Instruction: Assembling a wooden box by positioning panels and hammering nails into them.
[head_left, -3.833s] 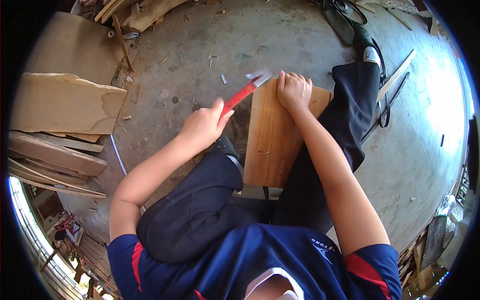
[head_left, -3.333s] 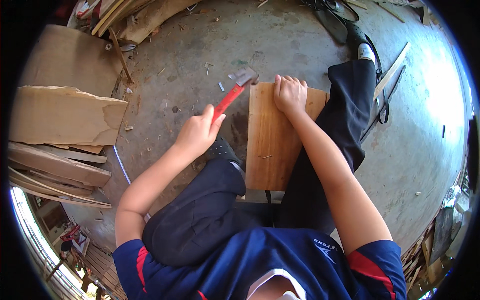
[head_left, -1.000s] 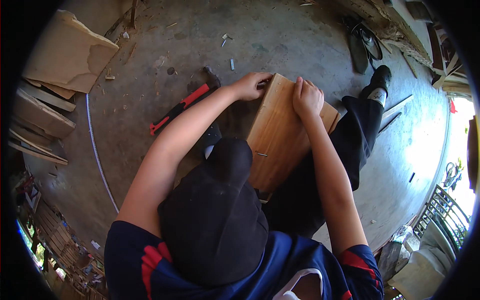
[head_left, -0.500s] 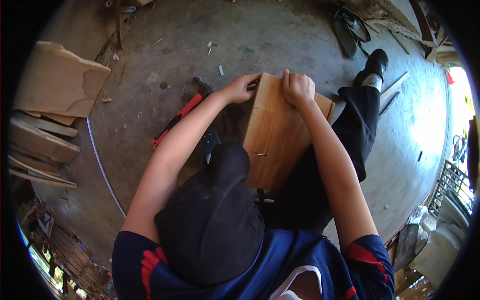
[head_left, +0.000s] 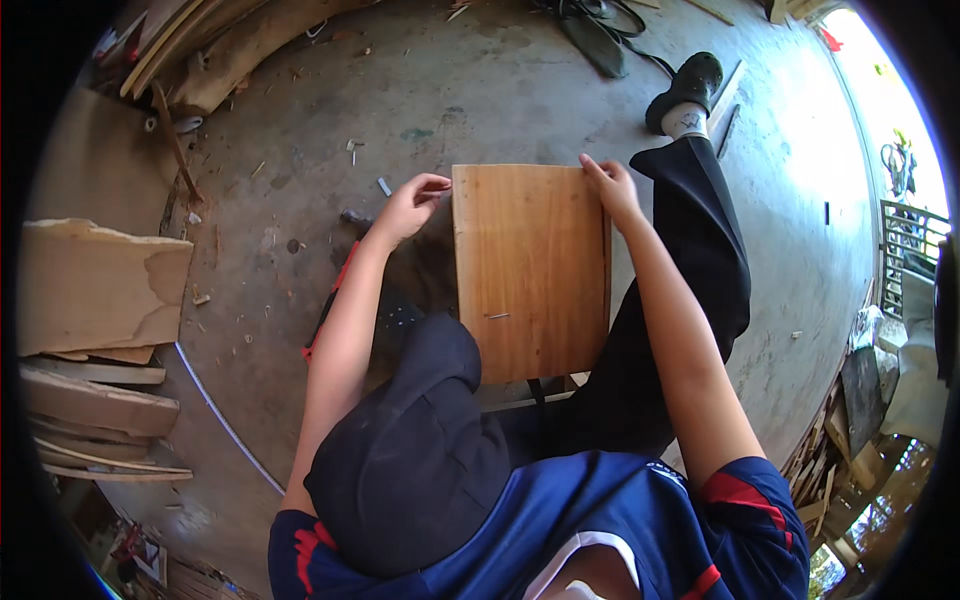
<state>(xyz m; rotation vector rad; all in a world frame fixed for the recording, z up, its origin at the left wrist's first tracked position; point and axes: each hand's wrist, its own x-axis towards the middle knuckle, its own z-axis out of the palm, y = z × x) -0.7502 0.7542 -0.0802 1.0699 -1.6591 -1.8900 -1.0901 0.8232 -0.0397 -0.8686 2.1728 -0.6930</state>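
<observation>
Board point(head_left: 528, 268) of warm brown wood lies flat in the middle of the head view, resting over the person's lap and the concrete floor point(head_left: 470, 90), its long sides running away from the body. Left hand point(head_left: 408, 205) sits at the board's far left corner, fingers curled with the tips pinched at the edge; whether they grip the wood itself or something tiny against it, I cannot tell. Right hand point(head_left: 612, 188) is at the far right corner, fingers bent over the top edge and thumb along the side, holding the board there. A small metal fastener point(head_left: 497, 316) (nail or staple, too small to say) shows on the board's near half.

Just left of the left forearm a hammer point(head_left: 335, 300) with a red handle lies on the floor, partly hidden by the arm, touched by neither hand. The right leg in black trousers point(head_left: 700, 240) stretches out beside the board, ending in a dark shoe point(head_left: 685, 85). Loose nails point(head_left: 384, 186) and wood chips dot the floor beyond the left hand. Rough planks point(head_left: 90, 290) are stacked at the far left, well apart from the board, with a thin pale cord point(head_left: 225, 420) curving past them
</observation>
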